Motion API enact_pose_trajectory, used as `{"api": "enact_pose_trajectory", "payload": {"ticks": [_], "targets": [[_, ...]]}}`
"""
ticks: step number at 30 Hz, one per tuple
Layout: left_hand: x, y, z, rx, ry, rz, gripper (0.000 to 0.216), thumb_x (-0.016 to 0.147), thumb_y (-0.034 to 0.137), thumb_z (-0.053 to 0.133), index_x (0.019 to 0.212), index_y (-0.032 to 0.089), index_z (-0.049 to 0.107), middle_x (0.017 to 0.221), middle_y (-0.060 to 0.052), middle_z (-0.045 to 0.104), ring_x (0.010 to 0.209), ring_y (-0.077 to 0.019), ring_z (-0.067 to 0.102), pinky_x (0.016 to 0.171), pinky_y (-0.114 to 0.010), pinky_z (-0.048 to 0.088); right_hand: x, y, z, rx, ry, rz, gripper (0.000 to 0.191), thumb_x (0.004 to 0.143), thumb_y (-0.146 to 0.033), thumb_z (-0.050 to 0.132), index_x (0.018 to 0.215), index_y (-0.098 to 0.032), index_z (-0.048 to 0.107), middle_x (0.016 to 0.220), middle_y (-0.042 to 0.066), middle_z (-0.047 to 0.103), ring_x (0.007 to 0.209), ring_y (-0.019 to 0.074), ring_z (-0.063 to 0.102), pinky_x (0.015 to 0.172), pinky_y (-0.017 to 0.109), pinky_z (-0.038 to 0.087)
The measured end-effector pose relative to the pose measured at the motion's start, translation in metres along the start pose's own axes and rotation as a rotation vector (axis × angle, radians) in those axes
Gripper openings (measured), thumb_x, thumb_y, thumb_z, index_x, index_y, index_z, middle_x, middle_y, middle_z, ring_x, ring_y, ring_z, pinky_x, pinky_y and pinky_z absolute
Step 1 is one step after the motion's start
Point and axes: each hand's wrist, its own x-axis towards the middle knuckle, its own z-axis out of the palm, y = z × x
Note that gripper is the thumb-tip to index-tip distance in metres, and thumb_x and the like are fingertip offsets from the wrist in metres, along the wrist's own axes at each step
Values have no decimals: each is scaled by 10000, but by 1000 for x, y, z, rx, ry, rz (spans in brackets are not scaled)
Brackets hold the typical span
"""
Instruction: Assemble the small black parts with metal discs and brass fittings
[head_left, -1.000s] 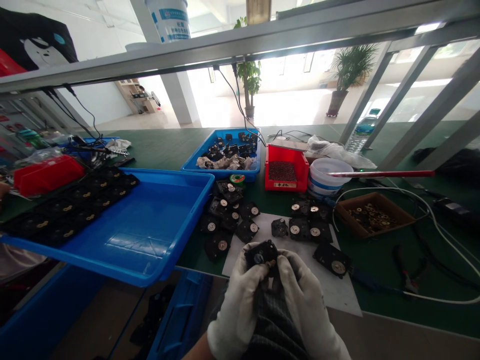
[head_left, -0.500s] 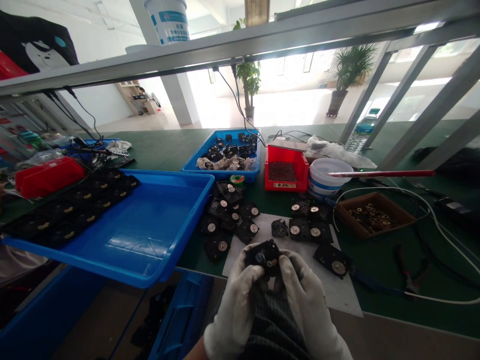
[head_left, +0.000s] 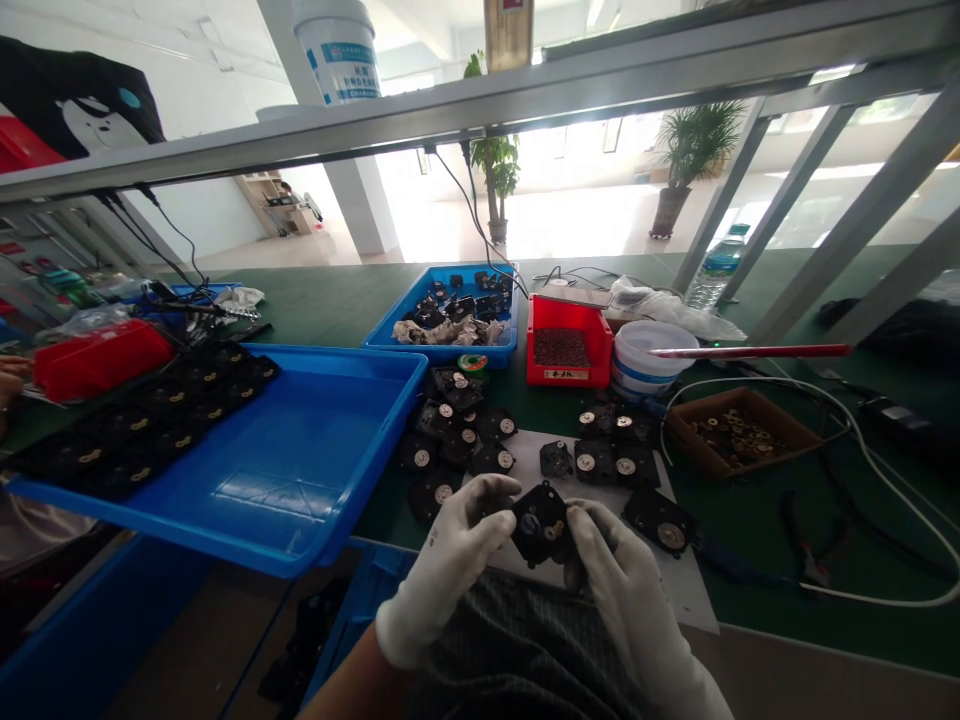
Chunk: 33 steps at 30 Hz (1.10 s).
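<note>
My right hand, in a white glove, grips a black square plastic mechanism by its right side, thumb in front. Small brass-coloured and grey round pieces show on its face. At its left edge is my left hand, also gloved, with thumb and fingers spread apart; whether the thumb still touches the edge is hard to tell. Beneath and beyond lies a white sheet. Several similar black units with silver discs stand around it, among them one unit to the right of my right hand.
To the left, a large blue tray carries rows of black units. Farther back are a blue bin, a red bin of small dark pieces and a white tub. On the right lie a cardboard box of brass parts, pliers and cables.
My left hand has moved left and loosened, its fingers now spread. The black mechanism stays in my right hand, and more of its face shows. A person's hand appears at the far left.
</note>
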Motion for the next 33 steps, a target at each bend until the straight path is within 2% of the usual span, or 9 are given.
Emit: {"api": "enact_pose_trajectory", "payload": {"ticks": [5,9,12,18,22,27,30,33], "targets": [[8,11,-4,142,-168,30,294,848,235,695,1129,178,759,1054,-95,748,1003,-283,683,867,-369,537,2,4,-5,24,-36,-34,342,959,-570,640,940,-232,691,797,16,715,739,199,672,677,264,576],[11,11,-2,116,-182,12,241,820,189,661,1041,170,754,976,-68,730,894,-224,660,774,-312,514,1,2,-6,-33,-31,-76,300,953,-519,632,939,-230,710,807,23,721,751,204,681,720,276,593],[11,11,-1,91,-201,-27,230,807,193,669,1027,169,730,946,-49,698,822,-184,621,717,-283,480,0,-4,-6,-87,-30,-88,317,948,-517,601,934,-221,715,782,32,719,735,212,689,694,284,600],[12,13,-2,84,-251,-89,193,796,163,664,988,169,688,912,-26,649,802,-166,593,716,-280,462,0,-8,-8,-130,-66,-103,374,948,-558,583,960,-214,728,812,50,749,748,210,711,685,278,606],[13,17,-2,92,-287,-129,181,779,171,707,956,165,667,893,-16,628,791,-163,580,725,-291,473,0,-5,-10,-89,-61,-125,462,919,-654,616,939,-212,749,840,69,764,751,217,720,671,282,617],[13,24,9,88,-281,-118,202,747,176,699,936,172,627,887,-17,624,814,-175,604,760,-307,506,0,-4,-15,-75,-25,-143,481,922,-677,624,932,-216,762,817,64,747,727,213,709,629,282,604],[17,27,20,127,-276,-76,198,693,154,662,886,171,619,852,-12,613,793,-173,597,720,-292,501,2,-8,-22,-61,12,-161,463,938,-656,611,915,-219,762,742,44,712,646,187,667,604,275,585],[30,34,33,191,-264,8,201,670,158,622,871,171,618,826,-7,617,764,-168,598,676,-274,491,6,-13,-35,-58,81,-169,454,936,-641,628,1034,-216,752,695,24,696,531,158,602,517,267,547]]}}
